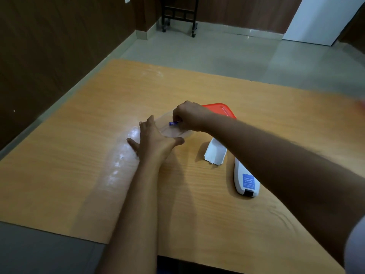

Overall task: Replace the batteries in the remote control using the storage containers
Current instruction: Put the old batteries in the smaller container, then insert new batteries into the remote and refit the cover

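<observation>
A battery held over a clear container on a wooden table (197, 86).

The right hand (190, 115), fingers curled downward, pinches a small blue battery (173, 123) above the clear container (173, 132); the battery lies roughly crosswise. The left hand (153, 138) rests open, fingers spread, against the container's left side. A red lid (221, 109) sits just behind. The white remote (245, 178) lies back-up under the right forearm, pointing away, its cover (215, 154) beside it.

A wooden table (197, 194) stands on a tiled floor (227, 54) near a black cart (178, 14).
</observation>
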